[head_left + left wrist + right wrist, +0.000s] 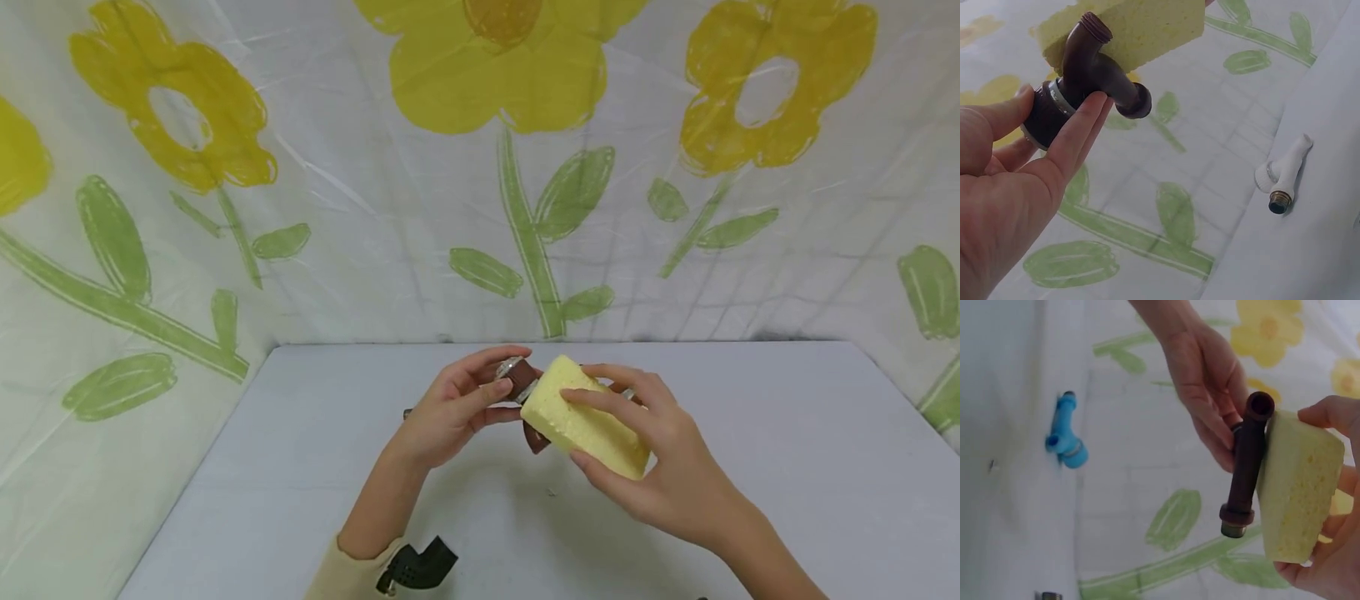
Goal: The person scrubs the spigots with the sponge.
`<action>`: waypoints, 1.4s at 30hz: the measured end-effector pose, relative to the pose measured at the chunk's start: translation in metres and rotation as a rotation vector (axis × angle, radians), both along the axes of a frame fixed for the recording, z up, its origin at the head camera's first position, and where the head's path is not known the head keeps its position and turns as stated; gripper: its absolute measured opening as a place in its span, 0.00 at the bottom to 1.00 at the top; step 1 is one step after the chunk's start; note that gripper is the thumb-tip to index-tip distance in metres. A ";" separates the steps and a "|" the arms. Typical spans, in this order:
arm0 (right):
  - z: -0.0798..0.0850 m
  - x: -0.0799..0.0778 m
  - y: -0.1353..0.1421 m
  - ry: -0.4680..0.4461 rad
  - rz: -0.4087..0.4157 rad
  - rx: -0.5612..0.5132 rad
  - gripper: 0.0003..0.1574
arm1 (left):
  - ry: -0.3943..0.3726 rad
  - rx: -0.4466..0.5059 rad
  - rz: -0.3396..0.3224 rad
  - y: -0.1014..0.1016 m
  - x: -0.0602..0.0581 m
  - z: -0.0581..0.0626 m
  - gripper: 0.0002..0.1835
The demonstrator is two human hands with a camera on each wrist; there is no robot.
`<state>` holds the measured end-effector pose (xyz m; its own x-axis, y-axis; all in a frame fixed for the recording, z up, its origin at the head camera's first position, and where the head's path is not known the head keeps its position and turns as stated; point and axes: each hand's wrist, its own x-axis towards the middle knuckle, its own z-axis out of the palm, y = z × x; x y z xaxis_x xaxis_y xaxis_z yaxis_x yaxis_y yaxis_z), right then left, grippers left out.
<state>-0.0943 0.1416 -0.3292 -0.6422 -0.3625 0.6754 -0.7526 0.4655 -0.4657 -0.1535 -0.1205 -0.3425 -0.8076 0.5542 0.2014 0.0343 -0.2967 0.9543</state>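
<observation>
My left hand point(448, 414) grips a dark brown faucet point(1100, 69) by its ribbed, wide end, thumb on one side and fingers on the other. A threaded mouth and a bent, capped branch stick out past the fingers. In my right hand point(675, 454) is a pale yellow sponge point(585, 421), held between thumb and spread fingers. The sponge lies flat along the faucet in the right wrist view and hides much of it in the head view. Both things are held up above the table.
On the white table point(262, 500) lie a white faucet point(1288, 169) with a brass-coloured threaded end and a blue faucet point(1066, 434). A small fleck point(552, 492) is in front of the hands. Behind the table hangs a flower-printed sheet point(337, 275).
</observation>
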 end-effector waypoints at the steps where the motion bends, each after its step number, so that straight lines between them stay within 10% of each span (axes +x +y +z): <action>1: 0.000 0.000 0.001 -0.006 -0.005 -0.003 0.40 | 0.001 -0.002 -0.002 0.000 0.000 0.000 0.20; 25: 0.005 -0.002 0.007 0.106 -0.119 0.109 0.37 | -0.009 -0.258 0.411 0.023 0.021 0.018 0.16; 42: 0.001 -0.003 0.003 0.179 -0.143 0.182 0.34 | -0.060 -0.295 0.447 0.031 0.028 0.016 0.15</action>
<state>-0.0973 0.1449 -0.3284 -0.5716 -0.4027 0.7149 -0.7361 0.6366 -0.2300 -0.1257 -0.0895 -0.3269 -0.9830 0.1801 0.0350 0.0384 0.0156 0.9991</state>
